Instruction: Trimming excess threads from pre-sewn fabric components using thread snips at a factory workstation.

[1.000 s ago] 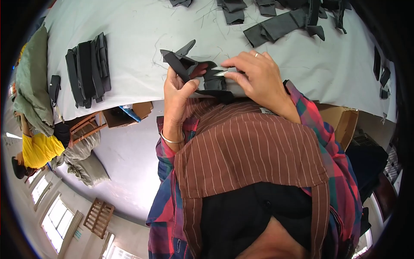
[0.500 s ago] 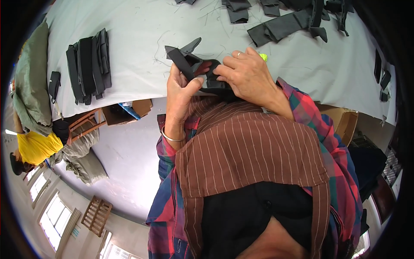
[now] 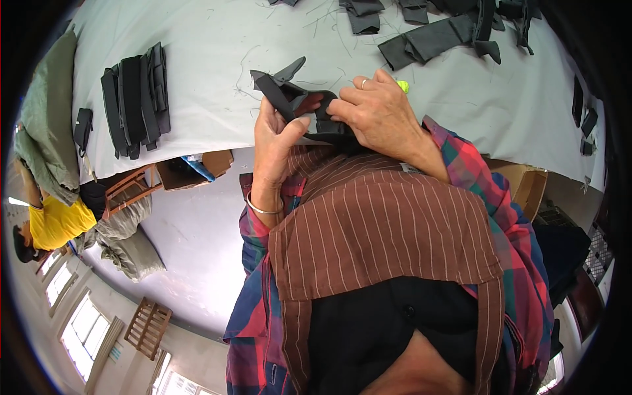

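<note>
A dark grey and black folded fabric piece (image 3: 275, 93) is held over the near table edge, with one pointed flap standing up. My left hand (image 3: 273, 135) grips its left part, thumb in front and fingers behind; reddish fingertips show through a gap in the folds. My right hand (image 3: 375, 108) is closed, pinching the cloth at its right part. A bright yellow-green object (image 3: 403, 86) peeks out beside the right hand; whether the hand holds it is hidden. The lower part of the cloth hangs in front of my striped brown apron (image 3: 388, 230).
On the pale cloth-covered table (image 3: 210, 59) lie a stack of dark fabric strips (image 3: 133, 99), more dark pieces (image 3: 428, 43) and loose threads. A small black item (image 3: 83, 128) rests at the left edge. A person in yellow (image 3: 59, 220) is beyond a grey-green sack (image 3: 49, 112).
My hands and the fabric piece stay almost in place, with only a slight shift of the right fingers. The person in yellow at the left has moved a little.
</note>
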{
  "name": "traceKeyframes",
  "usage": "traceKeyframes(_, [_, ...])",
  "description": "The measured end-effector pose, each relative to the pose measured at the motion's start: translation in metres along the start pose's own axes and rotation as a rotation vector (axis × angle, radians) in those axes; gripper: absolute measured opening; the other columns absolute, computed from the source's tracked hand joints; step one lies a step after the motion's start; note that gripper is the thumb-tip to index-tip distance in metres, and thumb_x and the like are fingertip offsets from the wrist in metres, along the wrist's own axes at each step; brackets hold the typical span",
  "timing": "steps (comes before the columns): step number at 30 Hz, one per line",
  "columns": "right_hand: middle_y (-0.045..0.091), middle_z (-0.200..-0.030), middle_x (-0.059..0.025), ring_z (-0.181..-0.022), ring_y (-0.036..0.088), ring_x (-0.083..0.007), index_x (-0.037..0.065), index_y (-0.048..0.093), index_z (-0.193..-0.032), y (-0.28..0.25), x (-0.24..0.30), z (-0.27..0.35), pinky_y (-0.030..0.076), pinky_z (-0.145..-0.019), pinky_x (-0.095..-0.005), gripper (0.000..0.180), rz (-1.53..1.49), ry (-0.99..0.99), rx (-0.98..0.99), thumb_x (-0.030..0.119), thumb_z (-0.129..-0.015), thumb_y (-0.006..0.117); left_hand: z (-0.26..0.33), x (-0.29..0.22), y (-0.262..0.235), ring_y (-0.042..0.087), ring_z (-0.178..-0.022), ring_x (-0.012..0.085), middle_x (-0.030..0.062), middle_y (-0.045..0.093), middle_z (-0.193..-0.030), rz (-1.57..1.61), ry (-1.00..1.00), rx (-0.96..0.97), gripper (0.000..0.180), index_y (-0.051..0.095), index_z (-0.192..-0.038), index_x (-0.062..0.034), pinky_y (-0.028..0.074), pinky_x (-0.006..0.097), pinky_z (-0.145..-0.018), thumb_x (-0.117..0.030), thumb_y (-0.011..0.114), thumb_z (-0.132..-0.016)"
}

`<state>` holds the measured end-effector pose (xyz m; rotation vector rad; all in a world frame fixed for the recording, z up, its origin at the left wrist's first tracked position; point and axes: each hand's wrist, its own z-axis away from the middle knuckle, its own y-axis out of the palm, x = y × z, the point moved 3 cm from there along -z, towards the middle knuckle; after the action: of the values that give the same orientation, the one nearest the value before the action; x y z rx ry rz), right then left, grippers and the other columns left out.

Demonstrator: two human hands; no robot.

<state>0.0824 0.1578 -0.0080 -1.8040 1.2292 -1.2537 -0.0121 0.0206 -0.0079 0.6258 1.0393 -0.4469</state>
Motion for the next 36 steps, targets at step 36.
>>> traceKeyframes(36, [0.064,-0.087,-0.0072,-0.072,0.056,-0.0157,0.004,0.065,-0.1,-0.051,0.026,-0.001,0.046,-0.069,-0.0271,0.02,-0.671,0.419,-0.119,0.012,-0.082,0.065,0.022,-0.006,-0.009,0.057,-0.103,0.0204,0.0107,0.053,-0.114,0.2,0.216,0.009,0.055,0.041,-0.125,-0.0057,0.049,0.032,-0.087,0.011,0.063,-0.077])
